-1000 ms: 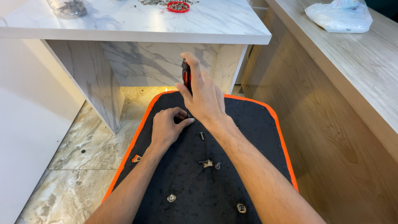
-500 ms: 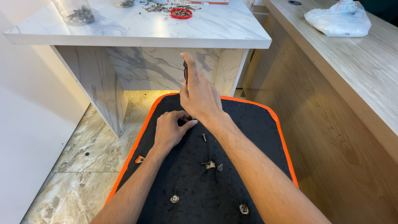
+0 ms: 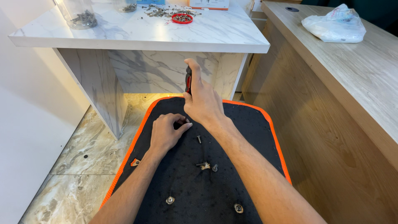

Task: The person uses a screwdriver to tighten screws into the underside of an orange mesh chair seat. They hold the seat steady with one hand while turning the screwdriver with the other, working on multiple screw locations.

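The right hand (image 3: 204,103) grips an upright screwdriver (image 3: 188,82) at twelve o'clock of the left hand (image 3: 166,132), which presses curled fingers on the black pad (image 3: 248,132).

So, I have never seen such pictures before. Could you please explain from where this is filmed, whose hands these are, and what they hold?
The picture comes from a camera worn on a person's head, looking down at that person's own two bare hands. The right hand grips an upright screwdriver with a black and red handle. The left hand presses its fingers down beside the tool's lower end, on a black panel with an orange edge. Loose screws lie on the panel. Behind stands a white marble table with a red lid and jars. A plastic bag lies on the wooden counter.
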